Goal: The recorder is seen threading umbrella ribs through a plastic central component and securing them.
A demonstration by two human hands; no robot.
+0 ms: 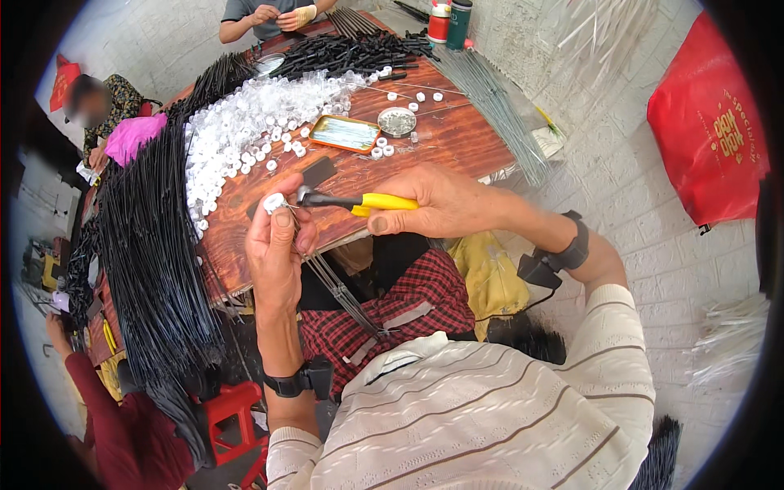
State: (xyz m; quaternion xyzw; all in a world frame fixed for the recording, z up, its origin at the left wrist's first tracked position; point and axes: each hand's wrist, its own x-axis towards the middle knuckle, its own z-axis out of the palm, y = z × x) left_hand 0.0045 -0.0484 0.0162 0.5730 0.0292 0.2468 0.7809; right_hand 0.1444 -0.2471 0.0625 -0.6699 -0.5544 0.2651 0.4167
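Observation:
My left hand (276, 257) pinches a small white plastic ring (274, 201) between its fingertips, just past the table's near edge. Several thin grey metal rods (339, 287) hang from those fingers toward my lap. My right hand (441, 198) is closed around the yellow handles of a pair of pliers (387, 202). The dark plier head points left, right beside the ring and the rod ends. Whether the jaws bite on a wire there is too small to tell. Behind my left fingers lies a dark flat block (318, 171) on the table.
A heap of white and clear plastic rings (245, 110) covers the table's (457, 122) middle. An orange-rimmed tray (345, 133) of thin pins and a round dish (397, 122) stand nearby. Long black rods (155, 245) drape over the left edge. Co-workers sit at the far side and left.

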